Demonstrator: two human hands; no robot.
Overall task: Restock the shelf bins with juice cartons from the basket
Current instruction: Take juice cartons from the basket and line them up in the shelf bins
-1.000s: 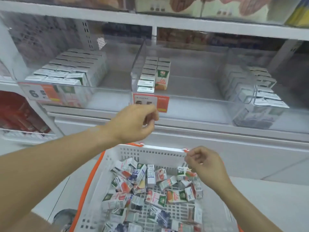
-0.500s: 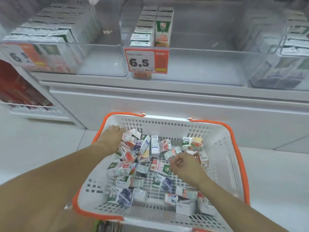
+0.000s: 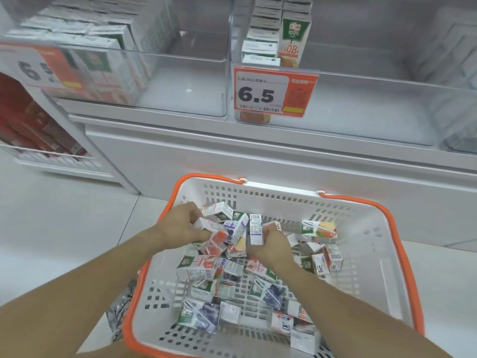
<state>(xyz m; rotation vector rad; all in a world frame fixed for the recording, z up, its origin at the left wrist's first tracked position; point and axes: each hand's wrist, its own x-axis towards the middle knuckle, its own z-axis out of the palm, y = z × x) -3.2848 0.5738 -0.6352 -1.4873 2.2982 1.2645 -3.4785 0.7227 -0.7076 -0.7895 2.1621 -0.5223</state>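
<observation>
A white basket (image 3: 366, 257) with an orange rim stands on the floor below the shelf, holding several small juice cartons in a loose heap. My left hand (image 3: 180, 226) is at the heap's far left, its fingers curled round a white and red carton (image 3: 206, 224). My right hand (image 3: 271, 244) is in the middle of the heap and grips an upright white carton (image 3: 255, 229) with a barcode on top. Above, a clear shelf bin (image 3: 361, 99) with a 6.5 price tag (image 3: 273, 93) holds two short rows of cartons (image 3: 278, 34) at its left side.
A second clear bin (image 3: 180, 83) to the left holds several rows of cartons on its left half. Another bin with cartons shows at the right edge (image 3: 462, 73). Red packs (image 3: 33, 125) fill a low shelf at the far left. Pale floor tiles surround the basket.
Both hands came down from the shelf edge into the basket. They have since closed on cartons in the heap, and the view has tilted down toward the basket.
</observation>
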